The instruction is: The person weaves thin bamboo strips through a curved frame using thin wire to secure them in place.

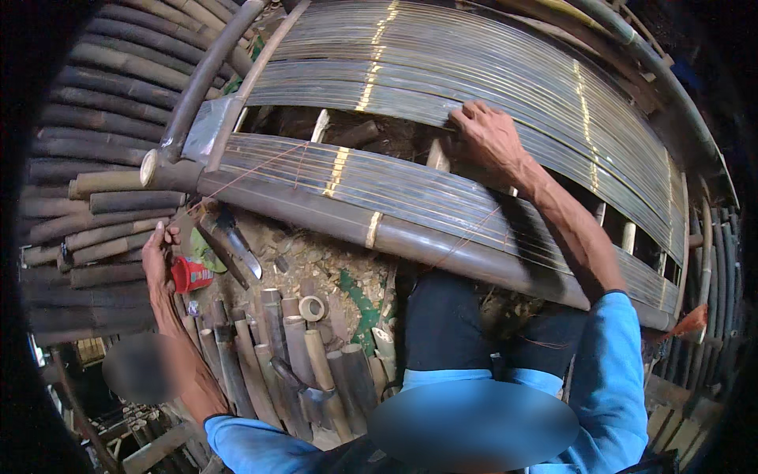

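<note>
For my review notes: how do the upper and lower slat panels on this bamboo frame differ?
The upper panel is much deeper than the lower panel, a narrow strip. The lower panel lies along the thick front bamboo pole; the upper panel lies farther from it. Thin orange cord crosses the lower panel; none shows on the upper panel. Both have dark slats side by side, crossed by pale bands.

Dark bamboo slat panel (466,83) had pale node lines, long gap; thin orange string (260,170) slanted across nearer slats (395,183)
</note>
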